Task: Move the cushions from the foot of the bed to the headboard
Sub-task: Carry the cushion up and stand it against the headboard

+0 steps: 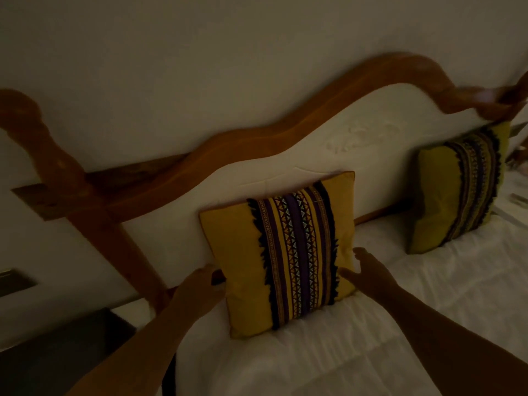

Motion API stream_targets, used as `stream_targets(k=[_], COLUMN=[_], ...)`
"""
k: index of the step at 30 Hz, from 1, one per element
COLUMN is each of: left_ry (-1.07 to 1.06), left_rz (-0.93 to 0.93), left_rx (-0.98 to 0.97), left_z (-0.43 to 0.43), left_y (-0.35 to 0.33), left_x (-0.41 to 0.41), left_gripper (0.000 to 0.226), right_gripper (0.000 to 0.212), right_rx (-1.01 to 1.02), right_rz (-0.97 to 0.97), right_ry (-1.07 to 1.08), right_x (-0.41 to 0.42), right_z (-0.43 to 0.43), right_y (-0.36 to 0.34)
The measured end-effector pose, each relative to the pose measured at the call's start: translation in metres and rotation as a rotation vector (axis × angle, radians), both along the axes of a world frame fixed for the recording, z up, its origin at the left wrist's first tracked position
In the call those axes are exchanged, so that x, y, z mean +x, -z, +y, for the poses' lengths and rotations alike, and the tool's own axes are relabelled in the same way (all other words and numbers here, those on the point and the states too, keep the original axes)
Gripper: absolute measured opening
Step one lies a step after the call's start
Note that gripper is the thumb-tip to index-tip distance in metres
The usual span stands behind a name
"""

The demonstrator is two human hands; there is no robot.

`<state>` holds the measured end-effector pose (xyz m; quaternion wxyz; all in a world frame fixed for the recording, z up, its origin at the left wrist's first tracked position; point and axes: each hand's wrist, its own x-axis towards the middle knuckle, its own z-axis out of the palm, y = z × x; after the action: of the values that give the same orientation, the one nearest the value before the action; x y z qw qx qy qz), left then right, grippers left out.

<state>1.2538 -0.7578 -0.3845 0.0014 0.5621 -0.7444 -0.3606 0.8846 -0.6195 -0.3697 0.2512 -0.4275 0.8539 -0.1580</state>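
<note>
No text, label, brand, number or sign is showing legibly anywhere in this dim view (the woven bands on the yellow cushion (pixel 281 252) and the green cushion (pixel 460 190) are carrying only geometric patterns, not letters), and the faint raised motif on the headboard (pixel 363 135) is reading as decoration, too blurred to tell more

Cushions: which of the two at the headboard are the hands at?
The yellow cushion at centre: the left hand and right hand flank it. The green cushion leans untouched, far right.
</note>
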Motion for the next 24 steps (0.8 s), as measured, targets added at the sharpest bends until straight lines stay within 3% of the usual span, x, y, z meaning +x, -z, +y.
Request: stream_targets(k=[7,15,19,24], left_ry=[-0.156,-0.382,-0.451,-0.538], left_rz=[0.199,0.372,0.435,0.516], left_rx=[0.166,0.274,0.343,0.331], left_z=[-0.044,-0.061,-0.066,-0.07], left_y=[0.064,0.135,0.151,0.172], left_x=[-0.024,-0.051,-0.053,-0.059], left_gripper=[0.109,0.107,0.146,0.101], right_gripper=[0.082,0.08,0.08,0.092], right_rx=[-0.033,-0.095,-0.142,-0.236], right_rz=[-0.116,-0.233,-0.304,-0.374], right_ry=[0.168,0.345,0.397,0.37], right_x=[-0.047,-0.083,-0.085,-0.098], right_z=[-0.054,-0.087,-0.096,-0.112], right_y=[0.06,0.125,0.145,0.145])
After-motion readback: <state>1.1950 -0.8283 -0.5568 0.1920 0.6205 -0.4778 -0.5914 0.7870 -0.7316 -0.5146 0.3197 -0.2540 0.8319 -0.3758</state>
